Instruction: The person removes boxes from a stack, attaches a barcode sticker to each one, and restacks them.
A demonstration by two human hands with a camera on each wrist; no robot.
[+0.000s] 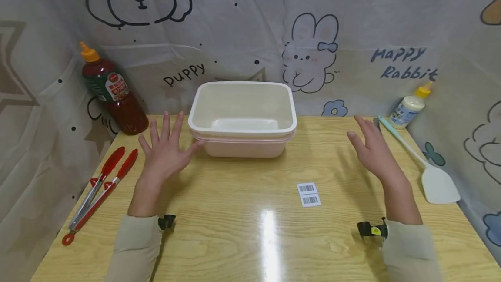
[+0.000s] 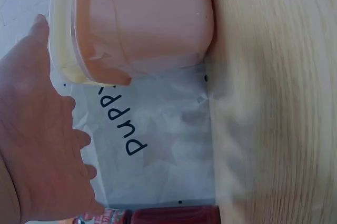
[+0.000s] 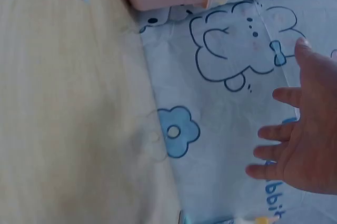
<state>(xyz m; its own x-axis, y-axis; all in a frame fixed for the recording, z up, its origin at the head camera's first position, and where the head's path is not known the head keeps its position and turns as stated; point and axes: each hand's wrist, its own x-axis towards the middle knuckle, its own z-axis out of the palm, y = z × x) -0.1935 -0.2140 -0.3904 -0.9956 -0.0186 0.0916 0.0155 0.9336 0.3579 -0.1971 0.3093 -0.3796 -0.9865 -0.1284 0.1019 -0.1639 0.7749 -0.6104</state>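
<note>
My left hand [image 1: 164, 156] is spread wide over the table, its thumb tip overlapping the left side of the stacked tubs in the head view. A white tub [image 1: 246, 132] sits nested in a pink one [image 1: 246, 149] at the back middle; the pink side [image 2: 152, 19] also fills the top of the left wrist view. On the right, my right hand [image 1: 372, 149] is held above the table, fingers extended and holding nothing. Beside it lies a spatula [image 1: 438, 182] with a pale blade and mint handle, the handle's far end partly behind the fingers.
Tongs [image 1: 98, 199] with red tips lie at left, near a large red sauce bottle [image 1: 117, 95] against the cloth. A small yellow-capped bottle [image 1: 407, 108] stands at the back right. A barcode card [image 1: 308, 194] lies on the wooden table [image 1: 219, 229], right of centre.
</note>
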